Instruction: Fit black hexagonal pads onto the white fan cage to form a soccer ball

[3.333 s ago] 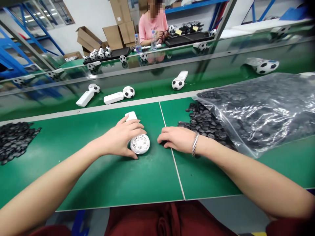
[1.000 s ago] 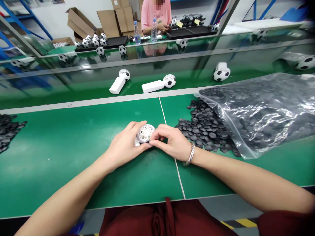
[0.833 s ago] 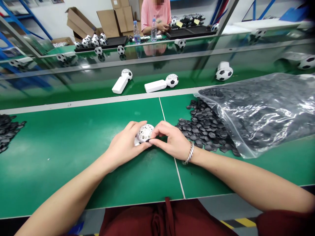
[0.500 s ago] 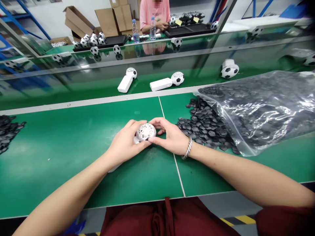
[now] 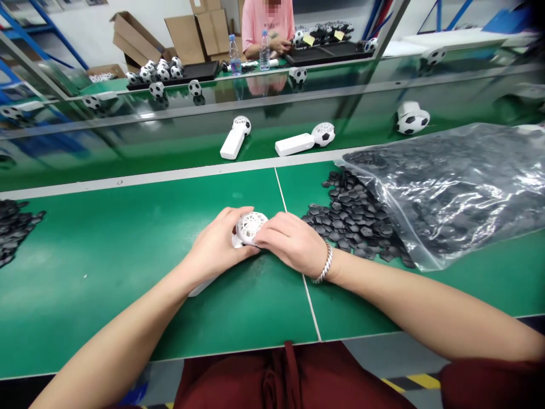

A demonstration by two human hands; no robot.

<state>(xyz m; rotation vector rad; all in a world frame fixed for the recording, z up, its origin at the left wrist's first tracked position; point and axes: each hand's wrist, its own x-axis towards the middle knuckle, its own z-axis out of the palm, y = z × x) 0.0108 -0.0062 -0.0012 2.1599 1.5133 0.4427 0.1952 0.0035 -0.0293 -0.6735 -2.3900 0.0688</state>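
Note:
My left hand [image 5: 218,243] is wrapped round a handheld fan [image 5: 250,226] with a white, round, openwork head like a football. Part of its white handle shows beneath my left wrist. My right hand [image 5: 296,241] presses against the right side of the fan head, fingers bent and pinched together. Whatever those fingertips may hold is hidden. Right of this hand lies a heap of small black plastic pieces [image 5: 357,213], spilling from a clear plastic bag [image 5: 464,187] full of them.
Another heap of black pieces [image 5: 16,230] lies at the left edge. Beyond the green table [image 5: 128,227], a conveyor belt [image 5: 170,133] carries white football-headed fans [image 5: 293,144]. Across it, a person in a pink top [image 5: 268,28] works near bottles [image 5: 264,51] and black trays [image 5: 200,71].
My right hand's fingers have closed from a spread grasp into a pinch at the fan head. Fans on the near belt have shifted right; those on the far belt have shifted left.

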